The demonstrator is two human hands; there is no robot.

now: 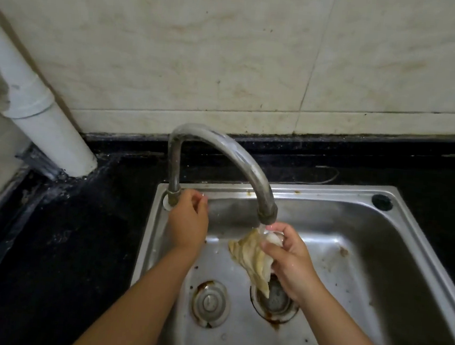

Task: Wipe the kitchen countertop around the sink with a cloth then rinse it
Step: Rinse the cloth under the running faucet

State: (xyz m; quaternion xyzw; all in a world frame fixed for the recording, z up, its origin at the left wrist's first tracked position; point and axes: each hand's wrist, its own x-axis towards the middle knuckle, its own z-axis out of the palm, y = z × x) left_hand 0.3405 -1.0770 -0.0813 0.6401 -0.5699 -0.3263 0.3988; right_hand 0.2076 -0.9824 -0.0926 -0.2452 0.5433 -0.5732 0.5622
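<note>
So from the head cam, looking down into the steel sink (398, 233) — the person is rinsing the cloth (251, 258) by the look of it, so I'd say the wiping part is done and this is the last step. The right hand (292, 265) is pinching the yellowish, stained cloth, fingers curled round its top end, holding it right under the spout of the curved faucet (223, 149), where a thin stream of water is hitting it. The rest of the cloth is hanging down over the drain (275, 299). The left hand (188, 224) is reaching to the faucet's base at the sink's back left corner, fingers curled there — probably working the tap, but the handle is hidden so I can't tell if it's actually gripping anything. The dark tabletop (75, 241) is looking wet and speckled along the left side, near the white pipe (44, 127). Next move, I reckon, is getting both hands on the cloth to rub and wring it under the flow, then shutting the water off.
</note>
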